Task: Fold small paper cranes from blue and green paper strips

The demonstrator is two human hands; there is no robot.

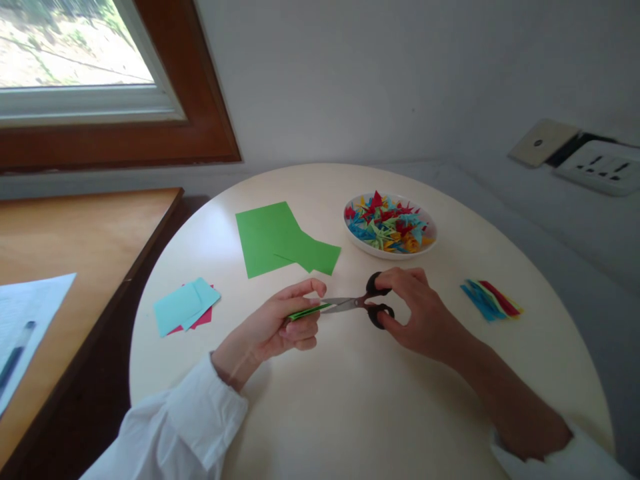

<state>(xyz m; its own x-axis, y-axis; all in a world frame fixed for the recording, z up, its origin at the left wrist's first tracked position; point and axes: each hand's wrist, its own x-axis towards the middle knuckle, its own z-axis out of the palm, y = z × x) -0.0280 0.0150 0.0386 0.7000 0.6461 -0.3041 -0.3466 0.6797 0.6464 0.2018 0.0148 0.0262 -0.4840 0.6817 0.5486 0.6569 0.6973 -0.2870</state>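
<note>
Folded green paper [303, 312] is pinched between the thumb and fingers of my left hand [280, 320], above the front middle of the round table. My right hand [420, 310] grips a pair of scissors [354, 303] by its dark handles, with a finger and the thumb in the loops. The handles are spread and the blades point left, their tips at the edge of the green paper. How far the blades reach over the paper is hard to make out. Larger green sheets [267, 237] lie flat on the table just beyond my left hand.
A white bowl [370, 252] of colourful folded paper pieces stands at the back right of the round table [350, 427]. Coloured paper strips [490, 300] lie at the right, light blue and red sheets [183, 308] at the left. A wooden desk [90, 233] holds a pen [17, 353] and printed paper.
</note>
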